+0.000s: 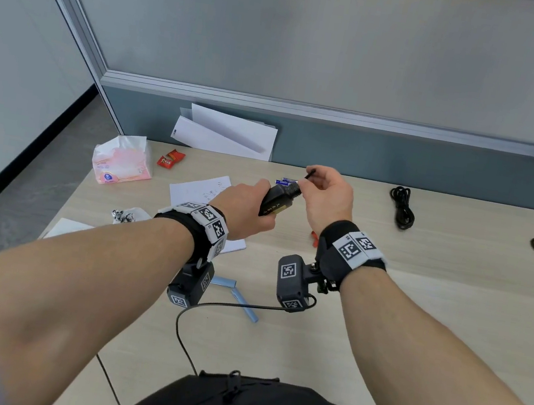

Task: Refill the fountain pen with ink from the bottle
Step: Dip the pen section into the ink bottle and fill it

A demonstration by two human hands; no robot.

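left hand [243,211] raised, gripping tilted ink bottle [276,202] | right hand [327,195] pinching thin black pen part [309,175] just above bottle mouth

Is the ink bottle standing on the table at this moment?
No, the left hand holds the ink bottle tilted in the air above the table, while the right hand holds a thin dark part at its mouth.
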